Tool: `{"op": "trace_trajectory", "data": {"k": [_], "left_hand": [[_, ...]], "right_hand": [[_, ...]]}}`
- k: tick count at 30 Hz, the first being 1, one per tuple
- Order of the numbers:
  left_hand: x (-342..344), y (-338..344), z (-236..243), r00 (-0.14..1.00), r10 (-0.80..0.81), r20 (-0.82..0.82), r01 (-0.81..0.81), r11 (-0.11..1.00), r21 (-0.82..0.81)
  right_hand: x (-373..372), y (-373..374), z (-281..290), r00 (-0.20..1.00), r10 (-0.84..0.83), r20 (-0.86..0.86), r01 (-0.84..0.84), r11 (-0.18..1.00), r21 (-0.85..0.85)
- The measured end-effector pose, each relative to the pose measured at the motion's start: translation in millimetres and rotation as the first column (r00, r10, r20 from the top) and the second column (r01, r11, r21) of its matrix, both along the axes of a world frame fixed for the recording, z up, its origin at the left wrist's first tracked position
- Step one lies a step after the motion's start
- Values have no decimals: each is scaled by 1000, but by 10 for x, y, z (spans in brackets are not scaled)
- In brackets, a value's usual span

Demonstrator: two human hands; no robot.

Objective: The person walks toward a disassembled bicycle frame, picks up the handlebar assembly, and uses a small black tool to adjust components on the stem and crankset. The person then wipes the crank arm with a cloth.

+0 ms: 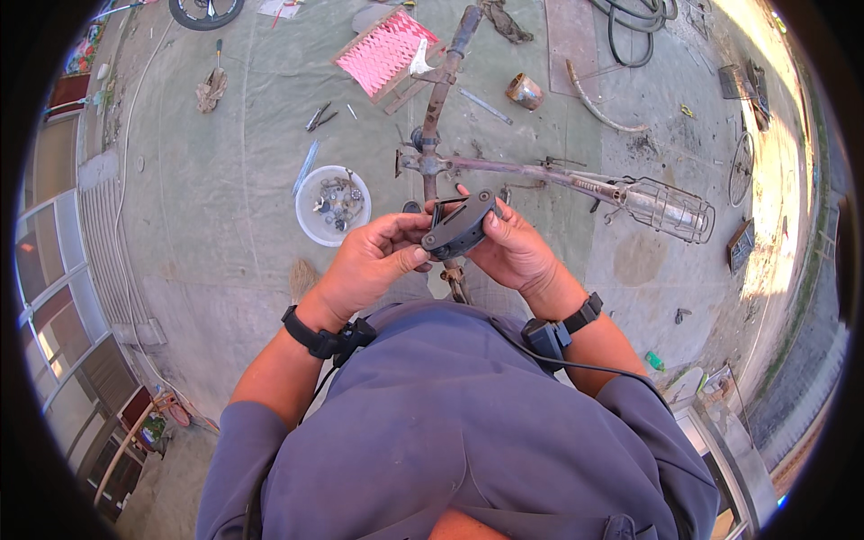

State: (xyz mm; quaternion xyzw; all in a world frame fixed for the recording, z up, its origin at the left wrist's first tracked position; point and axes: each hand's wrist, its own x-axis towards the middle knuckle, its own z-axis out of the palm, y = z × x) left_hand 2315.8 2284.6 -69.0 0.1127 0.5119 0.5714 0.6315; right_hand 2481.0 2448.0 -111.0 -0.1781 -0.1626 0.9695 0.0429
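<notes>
In front of me I hold a black, oblong part (pixel 457 227) with a slot and round fittings at both ends. My left hand (pixel 382 252) grips its left end, the thumb near a fitting. My right hand (pixel 515 247) grips the right end with the thumb on its side and fingers behind it. Just beyond, a rusty bicycle frame (pixel 495 167) stretches from near my body toward the top and right, with a wire rack (pixel 666 200) at its right end; part of it is hidden behind my hands.
A white bowl (pixel 315 207) of small parts sits left on the green ground sheet (pixel 225 162). Pliers (pixel 319 115), a pink lattice panel (pixel 382 49), a rusty can (pixel 524 90), black tubing (pixel 630 56), a curved strip (pixel 594 112) and a wheel (pixel 205 9) lie farther around.
</notes>
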Motion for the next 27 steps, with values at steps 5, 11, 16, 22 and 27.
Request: {"op": "trace_trajectory", "data": {"k": [5, 11, 16, 22, 27], "left_hand": [[7, -9, 8, 989, -128, -75, 130, 991, 22], [-59, 84, 76, 983, -75, -168, 59, 993, -98], [5, 167, 59, 951, -180, -251, 154, 981, -120], [-107, 198, -101, 295, -87, -952, 342, 939, 21], [-85, 201, -193, 189, -57, -980, 354, 935, 14]], "right_hand": [[-4, 34, 18, 998, 24, 53, -23, 1000, -11], [29, 30, 14, 987, 25, 160, -39, 995, 88], [1, -24, -33, 997, 7, 82, -20, 986, 167], [127, -20, -9, 943, 303, 136, -304, 953, -13], [141, 117, -13, 881, 348, 321, -386, 921, 60]]}}
